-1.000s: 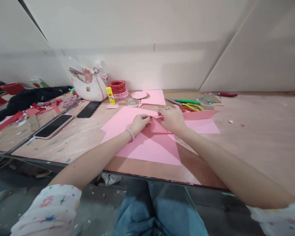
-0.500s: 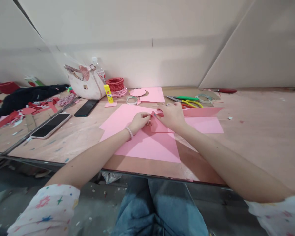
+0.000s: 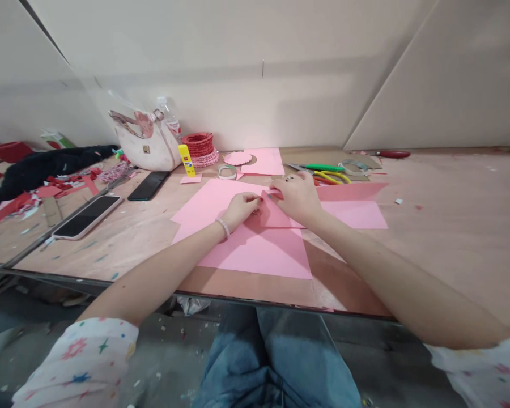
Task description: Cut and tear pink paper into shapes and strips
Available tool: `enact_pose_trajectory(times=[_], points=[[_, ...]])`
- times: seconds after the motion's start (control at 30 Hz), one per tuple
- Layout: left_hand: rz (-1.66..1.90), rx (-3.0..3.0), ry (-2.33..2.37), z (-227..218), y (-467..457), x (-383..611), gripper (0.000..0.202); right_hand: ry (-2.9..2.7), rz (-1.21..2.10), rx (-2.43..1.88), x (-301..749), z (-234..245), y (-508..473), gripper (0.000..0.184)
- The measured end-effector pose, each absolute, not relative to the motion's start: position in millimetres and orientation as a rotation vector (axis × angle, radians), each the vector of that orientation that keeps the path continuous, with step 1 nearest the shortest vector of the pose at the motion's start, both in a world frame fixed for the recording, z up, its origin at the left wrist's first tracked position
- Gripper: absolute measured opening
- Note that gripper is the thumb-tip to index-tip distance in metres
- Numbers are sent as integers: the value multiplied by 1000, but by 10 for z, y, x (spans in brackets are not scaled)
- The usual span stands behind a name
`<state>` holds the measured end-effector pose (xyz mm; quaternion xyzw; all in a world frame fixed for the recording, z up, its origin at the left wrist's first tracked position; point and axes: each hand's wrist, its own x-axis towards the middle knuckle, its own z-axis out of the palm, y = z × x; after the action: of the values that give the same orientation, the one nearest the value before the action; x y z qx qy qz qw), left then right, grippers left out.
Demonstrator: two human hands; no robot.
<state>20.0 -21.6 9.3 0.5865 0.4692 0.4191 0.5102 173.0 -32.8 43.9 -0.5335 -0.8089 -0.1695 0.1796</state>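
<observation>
Fingers (image 3: 251, 198) of both hands closed on folded pink paper (image 3: 278, 215), left hand (image 3: 240, 209) pressing near the crease, right hand (image 3: 296, 198) pinching the flap's top edge; grip about as a second ago. Paper lies on a larger pink sheet (image 3: 246, 252), its lower corner near the front edge of the plywood table (image 3: 348, 266). Second pink sheet (image 3: 352, 215) just beside right hand; scissors (image 3: 331, 178) beyond it.
</observation>
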Motion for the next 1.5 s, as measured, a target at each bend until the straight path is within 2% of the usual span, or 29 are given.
enact_pose_trajectory(times=[0.7,1.5], points=[[1004,1435,1104,70,-209,198,16,-2339,-635,-1395,1678,426,-368,20],[990,1384,1025,42,-186,194,14,-2401,-630,-1401,1610,395,-416,22]])
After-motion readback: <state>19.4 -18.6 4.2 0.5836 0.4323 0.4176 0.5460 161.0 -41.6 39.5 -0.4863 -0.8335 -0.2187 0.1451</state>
